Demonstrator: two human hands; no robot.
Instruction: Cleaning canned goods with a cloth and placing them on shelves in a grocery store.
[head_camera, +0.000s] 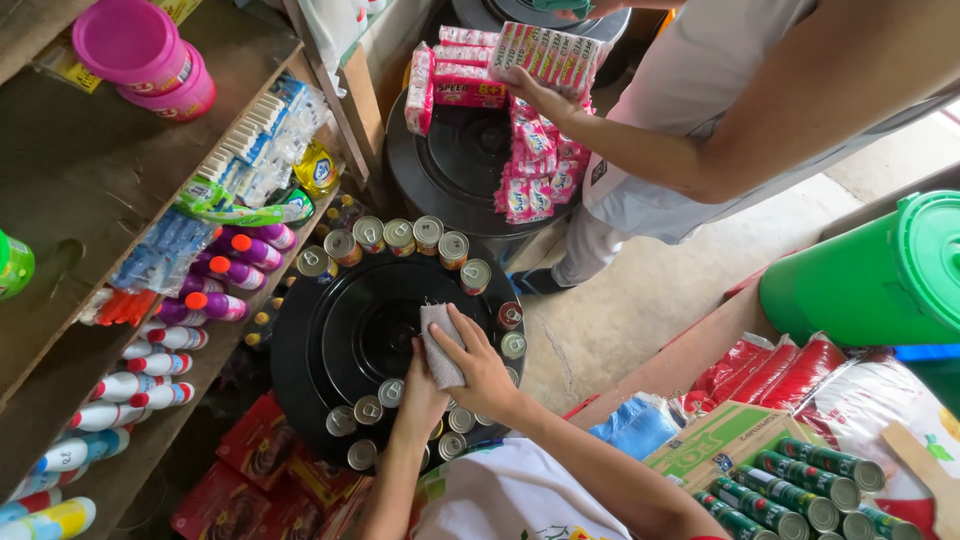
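right hand (480, 365) pinching grey rag (438, 343), soft and limp; best gripped bunched. left hand (420, 395) beside small can (391, 392); closure unclear. black drum lid (340, 330) beneath.

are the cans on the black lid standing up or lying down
Upright: the cans around the black lid show round pull-tab tops to the camera.

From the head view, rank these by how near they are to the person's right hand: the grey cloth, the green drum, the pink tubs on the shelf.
1. Grey cloth: held at the right hand, over the black lid.
2. Green drum: far right, across the floor.
3. Pink tubs: top left, on the upper shelf, farthest.
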